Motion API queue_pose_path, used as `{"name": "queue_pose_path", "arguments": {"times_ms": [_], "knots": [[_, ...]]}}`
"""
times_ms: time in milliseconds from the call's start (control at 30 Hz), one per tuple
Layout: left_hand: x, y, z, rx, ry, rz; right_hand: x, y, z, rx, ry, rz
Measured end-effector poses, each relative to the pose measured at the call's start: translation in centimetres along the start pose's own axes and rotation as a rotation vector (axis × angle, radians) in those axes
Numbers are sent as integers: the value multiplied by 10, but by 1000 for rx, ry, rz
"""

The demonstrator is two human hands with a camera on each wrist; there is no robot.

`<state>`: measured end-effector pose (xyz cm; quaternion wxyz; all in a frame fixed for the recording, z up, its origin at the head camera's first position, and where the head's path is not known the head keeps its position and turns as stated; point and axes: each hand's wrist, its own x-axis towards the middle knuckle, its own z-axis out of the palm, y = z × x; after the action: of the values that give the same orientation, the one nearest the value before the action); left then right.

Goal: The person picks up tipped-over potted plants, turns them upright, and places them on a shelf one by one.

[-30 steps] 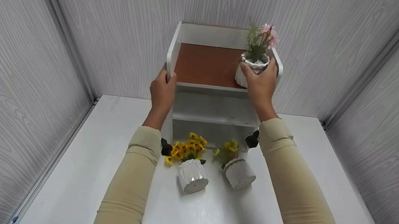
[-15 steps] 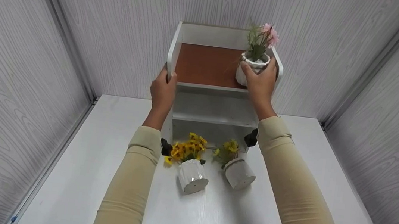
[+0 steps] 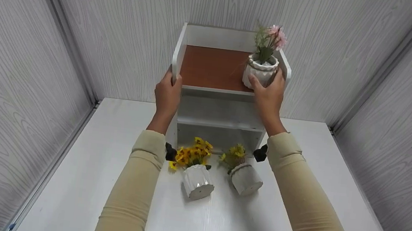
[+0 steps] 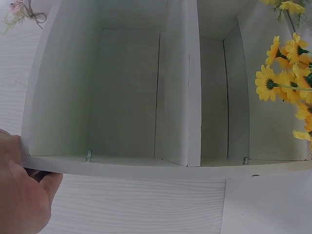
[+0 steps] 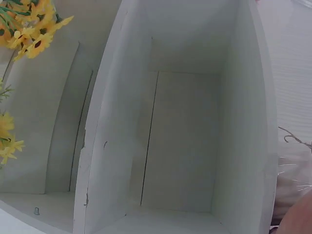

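Observation:
A small white shelf [image 3: 224,91] with a brown top board stands against the back wall. My left hand [image 3: 167,95] grips the front edge of its left side panel; in the left wrist view that hand [image 4: 23,187] is at the shelf's corner. On the top board, at the right, stands an upright white pot with pink flowers [image 3: 258,72]. My right hand [image 3: 270,95] holds this pot low, thumb on its front and fingers on its right side, near the right panel. Only a sliver of the right hand [image 5: 297,214] enters the right wrist view.
A white pot with orange-yellow flowers [image 3: 198,182] and another with small yellow flowers [image 3: 246,180] lie tipped over on the white table [image 3: 216,225], before the shelf. The shelf has two lower compartments. Grey wood-grain walls [image 3: 21,71] enclose the table.
My right hand has slid lower on the pot, from near its rim to its lower front. The pot stays about where it was. My left hand keeps its grip on the shelf panel.

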<state>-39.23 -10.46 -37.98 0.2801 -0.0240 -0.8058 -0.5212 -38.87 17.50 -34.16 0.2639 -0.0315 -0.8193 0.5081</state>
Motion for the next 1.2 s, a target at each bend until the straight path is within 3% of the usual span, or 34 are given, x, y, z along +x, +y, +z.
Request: {"name": "queue_pose_path", "arguments": {"times_ms": [233, 400, 667, 833, 1000, 1200], "knots": [[3, 0, -3, 19, 12, 0, -21, -3, -7, 15, 10, -86], [3, -2, -3, 11, 11, -2, -47, 1, -15, -3, -7, -160], [1, -3, -1, -3, 11, 8, -105, 47, -24, -176, -93, -247], [3, -4, 0, 4, 11, 7, -134, 74, -28, -207, -118, -275], [2, -5, -1, 0, 10, 12, -157, 96, -32, -202, -174, -239], [3, -5, -3, 8, 11, -7, -180, 126, -31, -229, -283, -80]]}}
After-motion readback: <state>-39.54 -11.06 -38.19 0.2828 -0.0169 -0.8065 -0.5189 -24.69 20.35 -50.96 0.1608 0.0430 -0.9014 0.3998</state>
